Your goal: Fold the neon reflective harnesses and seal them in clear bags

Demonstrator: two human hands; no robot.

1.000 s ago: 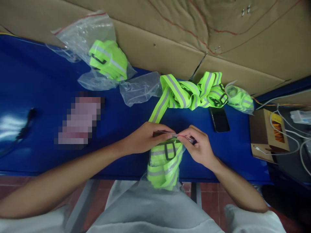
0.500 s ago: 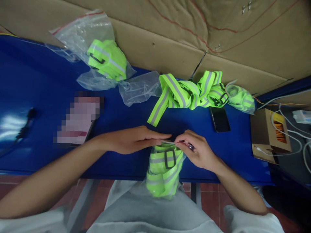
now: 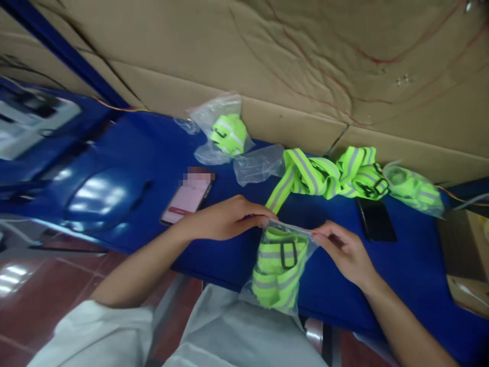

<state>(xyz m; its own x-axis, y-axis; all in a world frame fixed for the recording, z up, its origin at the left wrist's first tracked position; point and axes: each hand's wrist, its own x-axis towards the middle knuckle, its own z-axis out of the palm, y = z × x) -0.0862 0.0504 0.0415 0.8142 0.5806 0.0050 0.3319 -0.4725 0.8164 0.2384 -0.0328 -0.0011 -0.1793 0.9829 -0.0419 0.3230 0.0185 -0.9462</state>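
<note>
Between my two hands hangs a clear zip bag (image 3: 249,291), its top edge stretched nearly level at the table's front edge. Inside it lies a folded neon-green reflective strap (image 3: 277,278) with grey stripes and a black buckle (image 3: 288,255). My left hand (image 3: 233,218) pinches the bag's upper left corner. The upper right corner is pinched by my right hand (image 3: 346,250), thumb against fingers. Just beyond the bag, loose reflective straps (image 3: 309,173) lie in a heap, one end reaching close to my left fingertips.
A bagged strap (image 3: 229,133) and a flat plastic bag (image 3: 257,164) lie at the back, with another bagged strap (image 3: 414,188) to the right. A lit phone (image 3: 189,199) and a dark phone (image 3: 376,219) rest on the blue table (image 3: 141,142). A cardboard box (image 3: 464,255) stands far right.
My hands have moved apart, and the bag's top edge is now pulled straight between them. My left fingers have closed to a pinch. The view has turned left.
</note>
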